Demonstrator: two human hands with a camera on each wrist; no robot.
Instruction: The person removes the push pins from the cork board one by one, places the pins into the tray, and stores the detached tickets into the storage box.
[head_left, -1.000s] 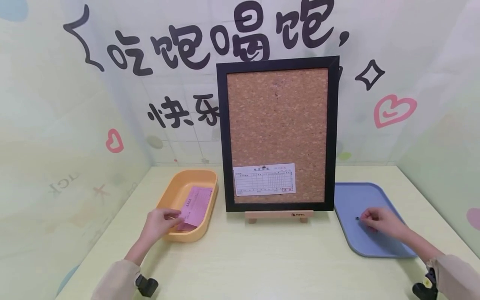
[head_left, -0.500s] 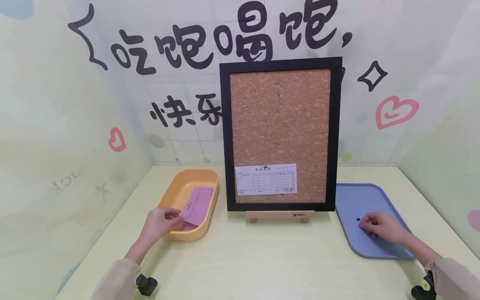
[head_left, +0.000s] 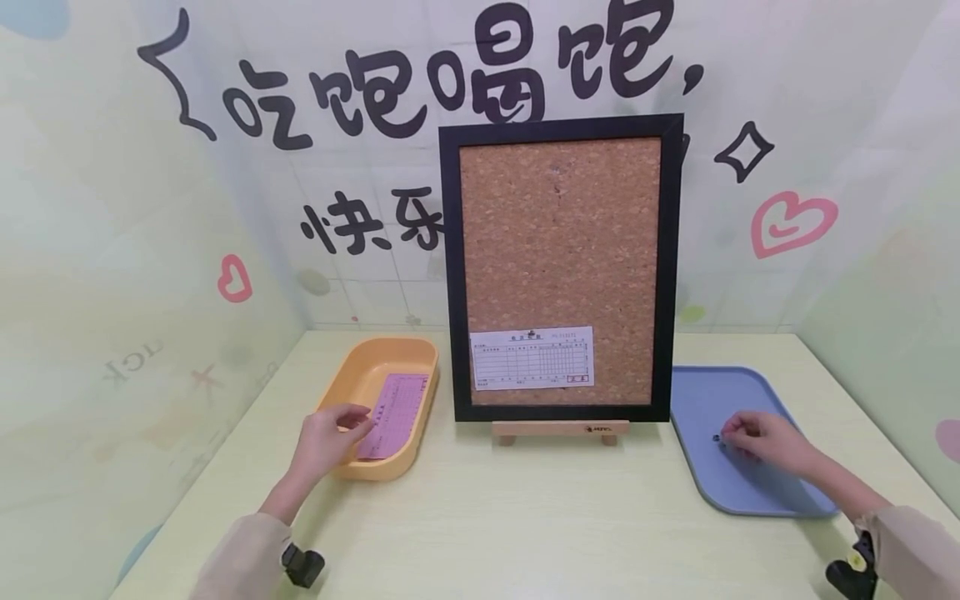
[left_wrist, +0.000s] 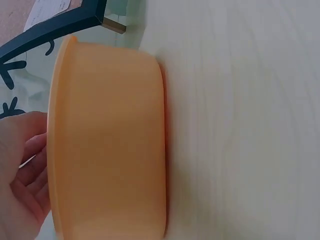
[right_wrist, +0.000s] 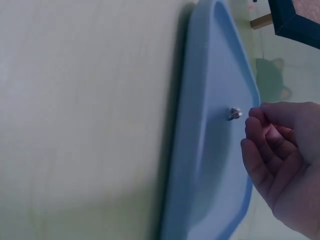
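Note:
My left hand (head_left: 327, 439) reaches over the near left rim of an orange tray (head_left: 375, 472), fingers loosely bent above a pink printed slip (head_left: 397, 412) that lies in it. No paper shows between those fingers; in the left wrist view the rim partly hides them. My right hand (head_left: 770, 442) hovers low over a blue tray (head_left: 720, 387), thumb and index fingertips close together. Just beside the fingertips a tiny metallic piece (right_wrist: 234, 114) sits on that tray, with a narrow gap between. Whether the fingertips pinch something small cannot be made out.
A black-framed cork board (head_left: 558, 250) stands between the trays on a small wooden easel (head_left: 560, 429). A white printed form (head_left: 532, 358) is fixed low on the cork by a small dark pin (head_left: 531, 333). Printed cloth walls enclose the pale table (head_left: 525, 525).
Near my left fingers, the pink slip's raised corner now lies down, and the hand has shifted slightly right. My right hand moves only a little beside the tiny piece, which stays put.

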